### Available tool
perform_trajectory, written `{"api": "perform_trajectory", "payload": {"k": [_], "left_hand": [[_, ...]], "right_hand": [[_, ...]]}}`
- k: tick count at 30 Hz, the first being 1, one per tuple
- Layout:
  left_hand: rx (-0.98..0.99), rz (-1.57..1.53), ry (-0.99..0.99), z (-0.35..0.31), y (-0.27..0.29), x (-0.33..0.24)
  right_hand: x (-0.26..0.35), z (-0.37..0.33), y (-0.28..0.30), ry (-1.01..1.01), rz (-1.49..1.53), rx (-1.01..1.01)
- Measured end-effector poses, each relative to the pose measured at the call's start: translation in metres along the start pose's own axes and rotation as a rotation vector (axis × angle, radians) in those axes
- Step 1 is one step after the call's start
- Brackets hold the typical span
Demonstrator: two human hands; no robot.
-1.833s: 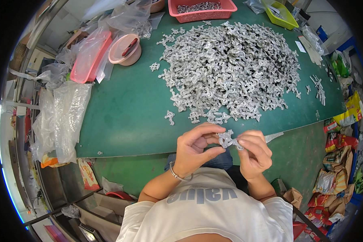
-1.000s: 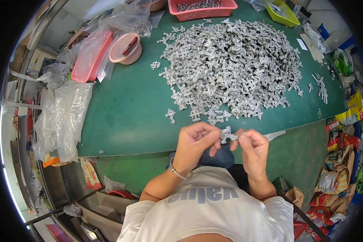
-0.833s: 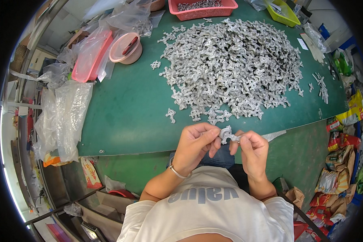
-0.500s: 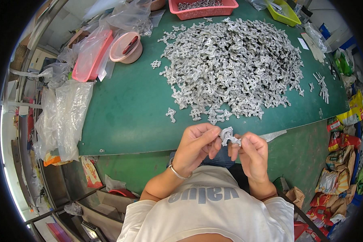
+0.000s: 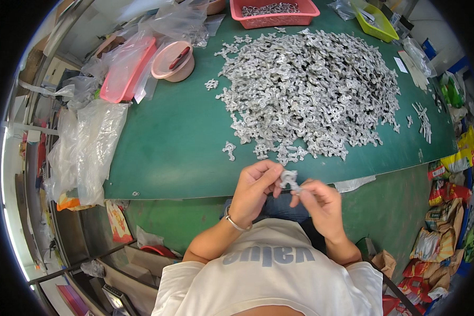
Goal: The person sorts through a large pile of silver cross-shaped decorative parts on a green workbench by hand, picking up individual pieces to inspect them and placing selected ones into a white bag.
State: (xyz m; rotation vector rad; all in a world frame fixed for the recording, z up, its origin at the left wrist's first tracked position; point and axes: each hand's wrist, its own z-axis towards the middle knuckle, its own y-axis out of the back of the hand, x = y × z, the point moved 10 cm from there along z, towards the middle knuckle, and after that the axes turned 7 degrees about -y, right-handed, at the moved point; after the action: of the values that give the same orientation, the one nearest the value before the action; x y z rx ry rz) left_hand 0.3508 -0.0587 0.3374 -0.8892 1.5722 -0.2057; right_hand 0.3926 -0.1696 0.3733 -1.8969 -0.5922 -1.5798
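Observation:
Just off the front edge of the green table (image 5: 163,152), a small grey metal casting (image 5: 289,180) with a ring and a branching arm is held between my hands. My left hand (image 5: 255,190) pinches its left side between thumb and fingers. At its lower right end, the fingers of my right hand (image 5: 320,208) are closed on it, slightly blurred. Beyond my hands lies a big pile of similar grey castings (image 5: 310,95). A single casting (image 5: 229,150) lies apart at the pile's near left, and another (image 5: 211,84) farther back.
A pink bowl (image 5: 160,68) with a red-handled tool (image 5: 179,58) stands at the left, beside a pink tray (image 5: 122,87) under clear plastic bags (image 5: 97,150). Behind the pile are a pink basket (image 5: 274,22) of small metal parts and a yellow-green basket (image 5: 380,30). Several thin metal strips (image 5: 422,124) lie right.
The casting has shifted slightly left and down and turned between my hands. My right hand has moved left and lower with its fingers bent over the piece.

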Motion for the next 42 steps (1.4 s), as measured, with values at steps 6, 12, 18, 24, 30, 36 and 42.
{"api": "perform_trajectory", "payload": {"k": [6,12,18,24,30,36,42], "left_hand": [[-0.388,0.330,-0.237,-0.011,0.118,-0.026],[-0.643,0.843,-0.415,-0.024,0.247,-0.112],[-0.696,1.119,-0.500,-0.013,0.262,-0.140],[-0.653,0.882,-0.468,-0.012,0.262,-0.123],[-0.750,1.129,-0.603,-0.018,0.274,-0.145],[-0.801,1.161,-0.603,-0.026,0.276,-0.148],[-0.873,1.670,-0.563,-0.045,0.249,-0.157]], "right_hand": [[-0.022,0.014,-0.008,-0.050,-0.437,0.025],[-0.026,0.041,0.005,0.071,-0.685,-0.141],[-0.024,0.060,-0.030,0.197,-0.907,-0.142],[-0.032,0.059,-0.031,0.204,-0.934,-0.120],[-0.040,0.051,-0.029,0.160,-0.902,-0.117],[-0.040,0.053,-0.037,0.174,-0.906,-0.109],[-0.026,0.067,-0.095,0.386,-0.927,-0.034]]}}
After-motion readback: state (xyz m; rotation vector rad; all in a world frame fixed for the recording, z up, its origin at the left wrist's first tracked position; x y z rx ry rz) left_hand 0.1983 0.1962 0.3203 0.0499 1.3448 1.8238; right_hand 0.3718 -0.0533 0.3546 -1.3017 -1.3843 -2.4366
